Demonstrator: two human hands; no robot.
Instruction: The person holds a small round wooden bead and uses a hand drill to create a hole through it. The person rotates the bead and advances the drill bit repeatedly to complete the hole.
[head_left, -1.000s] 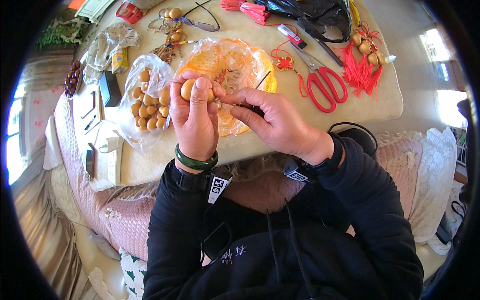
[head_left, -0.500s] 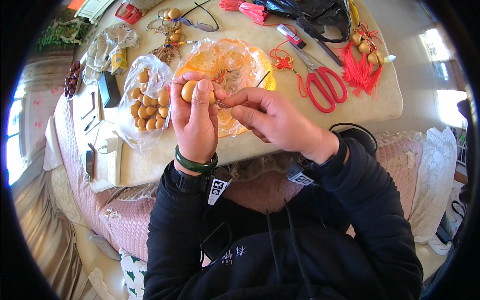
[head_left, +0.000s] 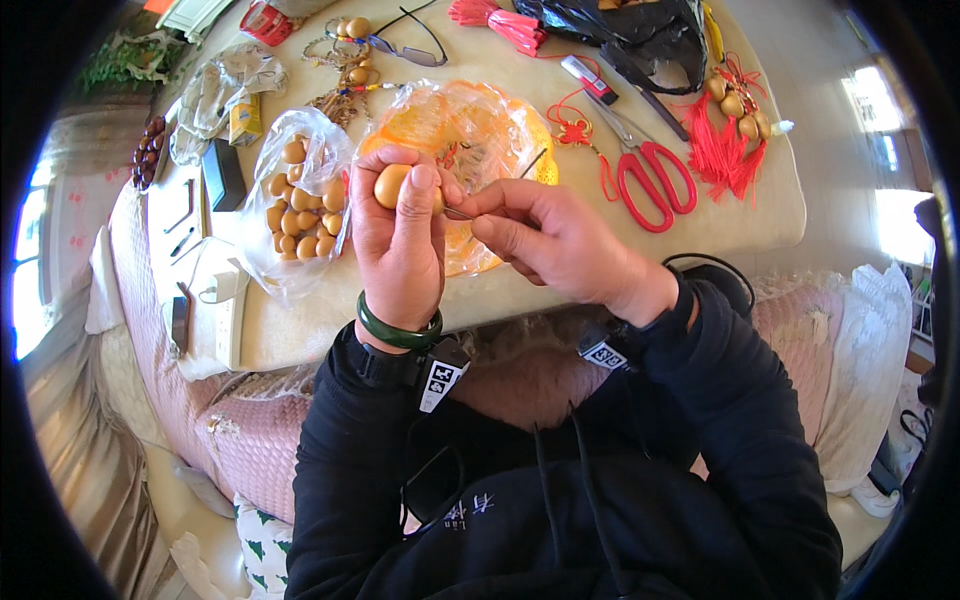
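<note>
I saw L hand (head_left: 405, 245) gripping 1 tan gourd (head_left: 392, 187), upper ctr, R hand (head_left: 565, 245) pinching thin metal rod (head_left: 457, 213) by it; prob. unfinished. Bagged gourds (head_left: 305, 221), mid-L, looked unworked; tasseled gourds (head_left: 732, 104), upper R, apparently done.

Seen from mid-view: two hands, the left hand (head_left: 402, 235) between 10 and 11 o'clock, the right hand (head_left: 572, 248) at 2. One gourd (head_left: 391, 187) at 11, one thin rod (head_left: 457, 212) at 12. At 10, one clear bag (head_left: 292, 270) with more than ten bulbs (head_left: 289, 222), overlapped past exact counting, and one yellow box (head_left: 244, 121). At 11, one red tub (head_left: 266, 22). One pair of glasses (head_left: 418, 52) between 11 and 12. At 1, one red knot (head_left: 574, 132) and one black bag (head_left: 672, 38). One pair of scissors (head_left: 655, 185) at 2.
</note>
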